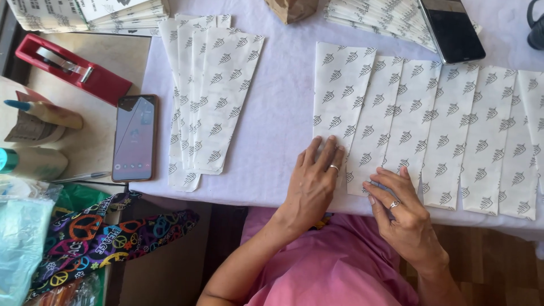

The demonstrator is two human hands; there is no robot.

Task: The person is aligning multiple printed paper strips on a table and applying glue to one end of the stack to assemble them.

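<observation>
A row of white tapered paper sheets (430, 124) printed with small dark leaf marks lies fanned across the pale lilac tablecloth (283, 119). My left hand (313, 184) rests flat, fingers apart, on the near end of the leftmost sheet (340, 96). My right hand (399, 212) touches the near ends of the second and third sheets with its fingertips, fingers bent. Each hand wears a ring. Neither hand grips anything.
A second stack of the same tapered sheets (212, 96) lies to the left. A phone (135, 137) and a red tape dispenser (71, 68) sit on a side table with glue bottles (34, 122). A dark tablet (452, 28) and more paper stacks lie at the far edge.
</observation>
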